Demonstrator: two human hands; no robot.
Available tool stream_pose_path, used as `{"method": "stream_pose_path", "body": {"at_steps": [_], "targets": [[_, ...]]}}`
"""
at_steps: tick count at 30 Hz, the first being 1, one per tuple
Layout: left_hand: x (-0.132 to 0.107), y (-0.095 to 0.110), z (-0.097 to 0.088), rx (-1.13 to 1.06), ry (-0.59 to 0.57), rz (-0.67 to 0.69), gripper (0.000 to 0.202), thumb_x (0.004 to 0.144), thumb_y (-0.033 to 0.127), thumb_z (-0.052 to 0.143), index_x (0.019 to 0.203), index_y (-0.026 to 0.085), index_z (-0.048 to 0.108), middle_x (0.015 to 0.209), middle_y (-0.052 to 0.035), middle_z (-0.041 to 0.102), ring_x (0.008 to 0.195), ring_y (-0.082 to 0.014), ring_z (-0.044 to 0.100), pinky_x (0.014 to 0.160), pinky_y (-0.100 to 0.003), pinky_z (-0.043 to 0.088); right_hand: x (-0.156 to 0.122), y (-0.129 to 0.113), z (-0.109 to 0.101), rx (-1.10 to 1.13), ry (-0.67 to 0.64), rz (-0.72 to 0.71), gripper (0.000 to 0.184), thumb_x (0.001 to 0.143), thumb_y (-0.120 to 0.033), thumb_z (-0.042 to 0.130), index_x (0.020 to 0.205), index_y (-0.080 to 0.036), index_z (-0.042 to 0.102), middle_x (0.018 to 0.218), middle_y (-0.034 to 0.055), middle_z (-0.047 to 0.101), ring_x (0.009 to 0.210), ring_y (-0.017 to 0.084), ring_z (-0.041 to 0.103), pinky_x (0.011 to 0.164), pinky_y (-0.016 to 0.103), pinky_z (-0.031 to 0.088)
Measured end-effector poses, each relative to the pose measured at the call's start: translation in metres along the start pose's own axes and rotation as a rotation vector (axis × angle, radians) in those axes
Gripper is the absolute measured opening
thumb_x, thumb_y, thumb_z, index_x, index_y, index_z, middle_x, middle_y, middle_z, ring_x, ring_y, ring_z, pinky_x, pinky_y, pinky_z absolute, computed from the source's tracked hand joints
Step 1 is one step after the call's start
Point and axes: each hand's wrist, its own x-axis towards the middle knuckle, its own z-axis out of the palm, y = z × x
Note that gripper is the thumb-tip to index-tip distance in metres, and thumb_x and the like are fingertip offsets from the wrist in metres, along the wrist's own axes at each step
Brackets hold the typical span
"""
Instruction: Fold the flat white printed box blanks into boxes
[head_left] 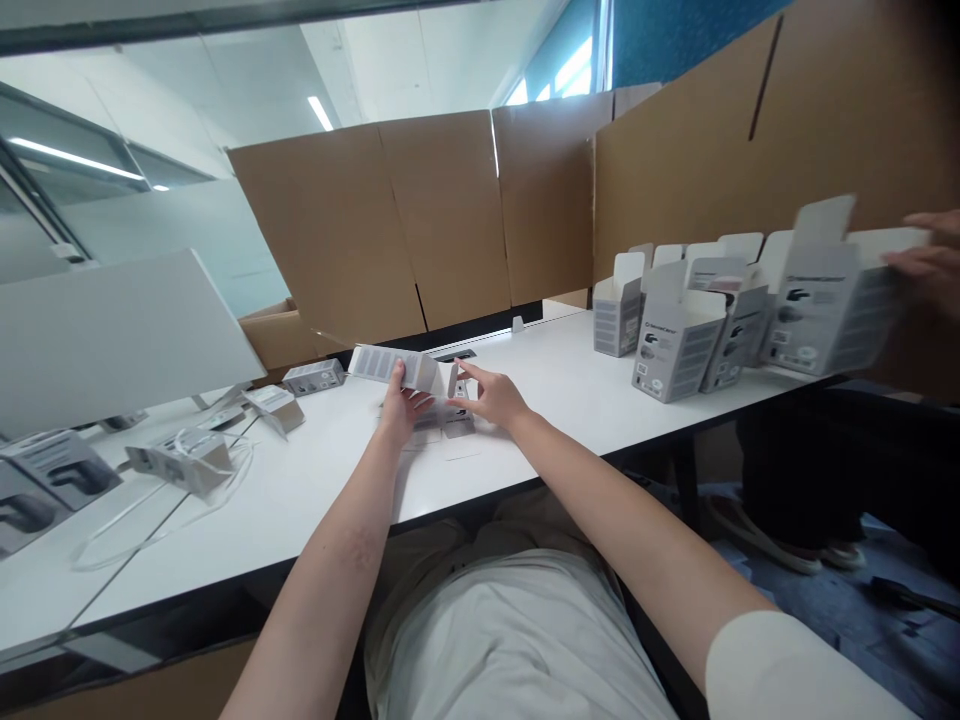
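Leftmost, a white panel (112, 340) leaned over the table (315, 500), with flattened cartons (52, 480) tucked under it and a box (180, 455) lying in a loop of clear strap, all near my left arm but apart from it. Further in lay two more small boxes (315, 376), on their sides, close by for the taking, I judged.

My left hand (401, 410) was closed around a carton (397, 368), thumb on top and fingers beneath, keeping it tilted just above the table at the middle of my place. My right hand (491, 398) sat just beside it, fingers spread and empty, the forefinger touching the carton's open end flap (454, 380), seemingly to steady it. Flat paper pieces (450, 425) lay on the table under both hands.

Behind everything stood a cardboard screen (450, 220). To the right, a group of upright boxes (675, 345) stood with lids open, packed close together. At the far right, another person's hand (926, 265) touched the last box (832, 310); I could not tell how firmly.
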Motion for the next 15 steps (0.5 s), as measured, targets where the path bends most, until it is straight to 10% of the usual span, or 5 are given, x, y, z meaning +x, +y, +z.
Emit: {"method": "stream_pose_path", "body": {"at_steps": [8,15], "targets": [[-0.005,-0.007,0.002,0.194,-0.252,-0.065,0.081,0.085,0.072,0.099,0.148,0.024,0.080,0.151,-0.0138,0.086,0.108,-0.0277,0.090,0.096,-0.041,0.075,0.000,0.001,0.000,-0.016,0.085,-0.025,0.090,0.098,-0.059,0.104,0.176,-0.029,0.069,0.138,0.0089,0.088,0.071,0.022,0.071,0.089,0.041,0.065],[-0.003,-0.011,0.000,0.266,-0.231,-0.072,0.091,0.084,0.080,0.096,0.151,0.022,0.078,0.141,-0.0164,0.089,0.105,-0.0290,0.091,0.095,-0.041,0.075,0.001,0.004,-0.001,-0.041,0.074,-0.020,0.082,0.102,-0.065,0.099,0.171,-0.031,0.071,0.135,0.0089,0.088,0.070,0.021,0.072,0.084,0.040,0.063]]}}
